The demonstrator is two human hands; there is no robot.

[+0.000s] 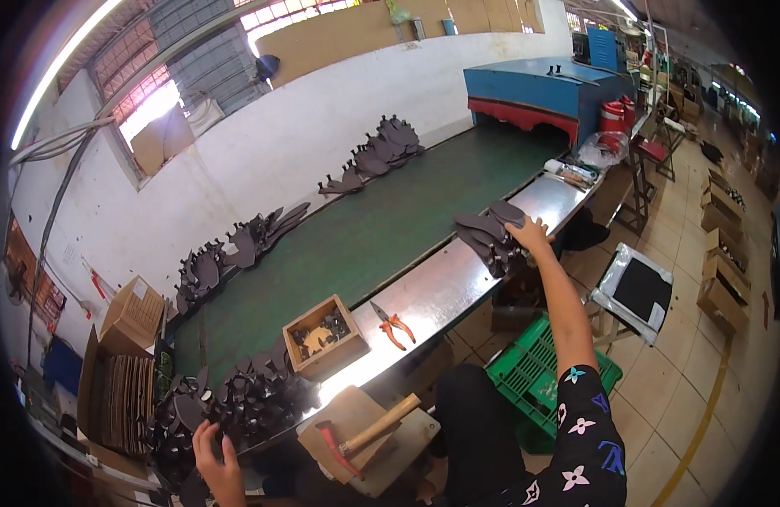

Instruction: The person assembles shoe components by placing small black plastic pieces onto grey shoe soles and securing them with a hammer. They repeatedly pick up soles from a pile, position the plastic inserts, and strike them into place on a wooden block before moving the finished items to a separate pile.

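Note:
My right hand [530, 236] reaches out over a small stack of dark heeled shoe soles [483, 232] on the metal ledge. Its fingers curl at the end of the top shoe sole [507, 213], gripping it. Low on the left, my left hand [219, 467] is raised with its fingers apart and nothing in them. Beside it lies a heap of similar dark soles with heels [255, 401]. Between the hands, orange-handled pliers [392, 325] lie on the ledge next to a wooden box [327, 338] of small dark parts. A hammer [373, 435] rests on a board by my lap.
A green conveyor belt [339, 253] runs toward a blue machine housing [542, 89]. More soles stand along its far side [390, 144]. A green crate [542, 376] and a padded stool [635, 291] are at my right. Cardboard [124, 397] stands far left.

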